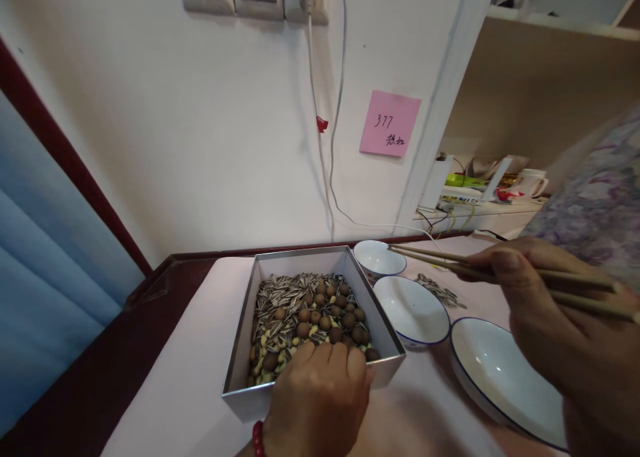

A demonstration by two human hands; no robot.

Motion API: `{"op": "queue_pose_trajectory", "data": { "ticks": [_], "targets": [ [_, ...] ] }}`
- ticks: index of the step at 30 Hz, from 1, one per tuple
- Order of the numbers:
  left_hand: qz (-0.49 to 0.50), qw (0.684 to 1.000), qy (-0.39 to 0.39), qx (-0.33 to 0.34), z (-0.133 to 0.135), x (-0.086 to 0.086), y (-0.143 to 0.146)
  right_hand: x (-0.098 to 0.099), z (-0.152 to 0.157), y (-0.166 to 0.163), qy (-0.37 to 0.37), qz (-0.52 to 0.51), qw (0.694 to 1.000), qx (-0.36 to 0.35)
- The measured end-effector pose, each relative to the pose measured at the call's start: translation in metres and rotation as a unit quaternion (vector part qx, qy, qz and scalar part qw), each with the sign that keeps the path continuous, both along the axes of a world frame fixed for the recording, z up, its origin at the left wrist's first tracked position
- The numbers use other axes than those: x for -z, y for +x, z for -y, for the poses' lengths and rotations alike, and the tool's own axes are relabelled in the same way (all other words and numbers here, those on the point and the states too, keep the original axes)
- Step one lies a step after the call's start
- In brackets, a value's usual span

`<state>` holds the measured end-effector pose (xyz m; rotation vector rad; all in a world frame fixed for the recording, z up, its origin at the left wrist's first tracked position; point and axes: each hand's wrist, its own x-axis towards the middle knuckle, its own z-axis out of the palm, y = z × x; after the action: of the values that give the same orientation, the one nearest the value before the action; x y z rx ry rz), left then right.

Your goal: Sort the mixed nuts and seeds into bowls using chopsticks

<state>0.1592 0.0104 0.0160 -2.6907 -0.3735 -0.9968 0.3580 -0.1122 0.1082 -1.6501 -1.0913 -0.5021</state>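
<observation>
My right hand (560, 330) grips a pair of wooden chopsticks (460, 262), their tips close together over the right side of the smallest white bowl (377, 251). Nothing shows between the tips. My left hand (320, 393) is curled over the near wall of a square metal box (383, 337), its fingertips hidden. Inside the box lie striped sunflower seeds (285, 293), round brown nuts or dried fruits (325, 323) and small yellowish beans or nuts (270, 343), partly mixed. A middle white bowl (407, 303) and a larger one (505, 363) stand right of the box, both blue-rimmed.
A small heap of sunflower seeds (437, 290) lies on the pale pink table cover (185, 350), right of the bowls. Behind, a white cable (335, 177) runs down the wall. A person in a floral garment (595, 190) is at the right. A blue curtain (55, 290) hangs left.
</observation>
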Motion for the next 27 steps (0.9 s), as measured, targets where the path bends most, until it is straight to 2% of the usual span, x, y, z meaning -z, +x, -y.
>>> {"op": "queue_pose_trajectory", "data": {
  "ticks": [4,8,11,16,22,27],
  "targets": [
    [-0.002,1.000,0.001,-0.005,-0.001,0.001,-0.001,-0.001,0.002,0.019,-0.053,0.035,0.996,0.069],
    [-0.019,1.000,0.002,-0.010,-0.001,0.003,-0.003,0.000,-0.002,0.019,-0.071,0.029,0.996,0.056],
    [-0.017,1.000,0.001,-0.012,0.000,0.003,-0.002,-0.001,-0.004,0.005,-0.037,0.015,0.999,0.034],
    [0.003,1.000,0.000,-0.006,0.001,0.000,0.000,0.001,-0.007,-0.021,0.025,-0.079,0.995,-0.058],
    [-0.008,1.000,-0.003,-0.013,0.002,0.002,0.000,0.021,-0.021,-0.039,-0.072,-0.120,0.967,-0.213],
    [0.000,1.000,0.005,-0.019,0.003,0.004,0.000,0.031,-0.037,-0.058,-0.128,-0.151,0.936,-0.291]
  ]
}}
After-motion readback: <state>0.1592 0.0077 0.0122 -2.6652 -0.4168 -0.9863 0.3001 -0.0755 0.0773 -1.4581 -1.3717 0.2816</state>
